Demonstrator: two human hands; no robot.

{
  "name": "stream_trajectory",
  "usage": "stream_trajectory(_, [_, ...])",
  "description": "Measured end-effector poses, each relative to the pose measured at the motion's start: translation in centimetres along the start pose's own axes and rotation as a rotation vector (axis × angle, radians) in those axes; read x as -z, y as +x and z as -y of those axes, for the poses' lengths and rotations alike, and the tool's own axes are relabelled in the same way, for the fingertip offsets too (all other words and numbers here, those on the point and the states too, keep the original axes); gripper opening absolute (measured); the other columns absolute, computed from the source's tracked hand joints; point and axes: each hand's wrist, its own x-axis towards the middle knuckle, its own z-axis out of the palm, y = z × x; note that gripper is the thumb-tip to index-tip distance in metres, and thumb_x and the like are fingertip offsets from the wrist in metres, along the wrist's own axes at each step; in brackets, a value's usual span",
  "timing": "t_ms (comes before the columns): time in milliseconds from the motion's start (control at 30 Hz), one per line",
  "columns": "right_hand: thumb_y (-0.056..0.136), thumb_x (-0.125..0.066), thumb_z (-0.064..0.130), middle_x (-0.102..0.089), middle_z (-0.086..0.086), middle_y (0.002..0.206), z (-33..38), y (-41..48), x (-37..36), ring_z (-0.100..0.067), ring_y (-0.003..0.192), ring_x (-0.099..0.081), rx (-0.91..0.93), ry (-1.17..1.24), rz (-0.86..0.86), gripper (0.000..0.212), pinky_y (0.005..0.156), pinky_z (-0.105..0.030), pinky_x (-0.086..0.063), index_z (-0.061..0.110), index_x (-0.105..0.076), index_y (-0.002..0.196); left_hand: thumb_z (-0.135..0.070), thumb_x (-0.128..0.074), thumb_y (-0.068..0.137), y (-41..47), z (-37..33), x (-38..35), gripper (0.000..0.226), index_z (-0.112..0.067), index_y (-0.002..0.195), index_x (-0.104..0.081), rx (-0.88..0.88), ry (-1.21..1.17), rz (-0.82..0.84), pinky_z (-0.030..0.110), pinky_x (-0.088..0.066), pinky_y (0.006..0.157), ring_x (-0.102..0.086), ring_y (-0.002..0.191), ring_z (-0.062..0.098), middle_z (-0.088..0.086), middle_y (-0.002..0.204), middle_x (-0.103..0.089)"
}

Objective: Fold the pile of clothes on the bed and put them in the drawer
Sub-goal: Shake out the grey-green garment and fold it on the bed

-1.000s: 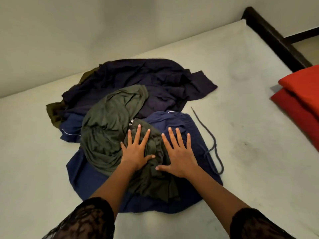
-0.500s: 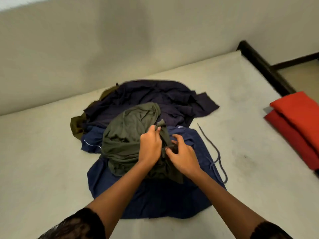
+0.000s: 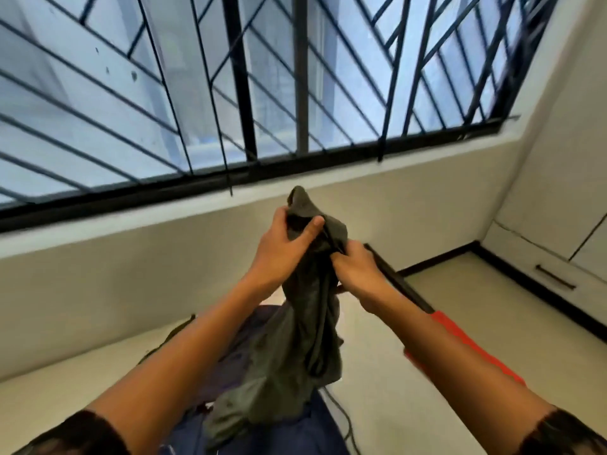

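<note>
An olive green garment (image 3: 295, 339) hangs lifted above the bed. My left hand (image 3: 282, 247) grips its bunched top, thumb across the cloth. My right hand (image 3: 354, 274) pinches the fabric just to the right and a little lower. The garment's lower end trails down onto the pile of dark blue clothes (image 3: 295, 435) on the pale bed (image 3: 387, 389). Most of the pile is hidden behind my arms and the hanging cloth.
A barred window (image 3: 262, 93) fills the wall ahead above a pale ledge. The bed's dark frame edge (image 3: 400, 280) runs along the right side. Red folded fabric (image 3: 466, 343) lies at the bed's right edge. White cabinet drawers with a dark handle (image 3: 555, 277) stand far right.
Both hands went from pressing flat on the pile to gripping the green garment and lifting it high. The view tilted upward, showing the window.
</note>
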Motion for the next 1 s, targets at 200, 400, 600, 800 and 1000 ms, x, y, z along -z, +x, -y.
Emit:
stream_trajectory(200, [0.092, -0.041, 0.005, -0.066, -0.015, 0.094, 10.7, -1.8, 12.5, -0.027, 0.075, -0.064, 0.026, 0.212, -0.144, 0.022, 0.049, -0.030, -0.053, 0.008, -0.062, 0.099, -0.045, -0.075, 0.073, 0.0, -8.4, -4.3, 0.045, -0.033, 0.110, -0.053, 0.112, 0.022, 0.363, 0.019, -0.046, 0.082, -0.057, 0.100, 0.004, -0.013, 0.106, -0.060])
stream_trajectory(400, [0.093, -0.042, 0.000, -0.064, -0.021, 0.104, 17.0, -7.0, 24.0, -0.028, 0.083, -0.064, 0.154, 0.251, -0.222, 0.025, 0.054, -0.031, -0.058, 0.000, -0.057, 0.113, -0.022, -0.060, 0.090, -0.9, -16.2, -12.9, 0.022, -0.014, 0.110, -0.056, 0.126, -0.083, 0.371, 0.034, -0.054, 0.077, -0.063, 0.091, 0.019, 0.008, 0.104, -0.065])
stream_trajectory(600, [0.080, -0.071, 0.010, -0.061, 0.006, 0.110, 15.3, -15.0, 34.6, -0.010, 0.103, -0.061, 0.280, 0.027, -0.212, 0.050, 0.075, -0.012, -0.051, 0.015, -0.051, 0.126, -0.017, -0.048, 0.096, -2.3, -27.7, -20.8, 0.011, -0.020, 0.102, -0.056, 0.106, -0.383, 0.402, 0.034, -0.053, 0.070, -0.061, 0.078, 0.014, -0.001, 0.087, -0.063])
stream_trajectory(800, [0.065, -0.083, 0.034, -0.039, 0.009, 0.130, 5.6, -22.5, 40.7, -0.015, 0.126, -0.040, 0.009, -0.266, -0.367, 0.102, 0.097, -0.027, -0.035, 0.029, -0.019, 0.144, -0.014, -0.046, 0.097, -3.7, -35.1, -28.5, 0.031, -0.001, 0.125, -0.052, 0.230, -0.629, 0.435, 0.040, -0.051, 0.074, -0.059, 0.096, 0.029, 0.020, 0.120, -0.060])
stream_trajectory(1000, [0.091, -0.058, 0.035, -0.063, -0.001, 0.112, -2.4, -26.4, 44.9, -0.016, 0.096, -0.060, -0.238, -0.103, -0.499, 0.043, 0.082, -0.028, -0.050, 0.012, -0.053, 0.127, -0.005, -0.058, 0.089, -5.3, -39.6, -33.5, 0.032, -0.004, 0.121, -0.058, 0.262, -0.907, 0.502, 0.035, -0.052, 0.057, -0.062, 0.083, 0.024, 0.015, 0.106, -0.064])
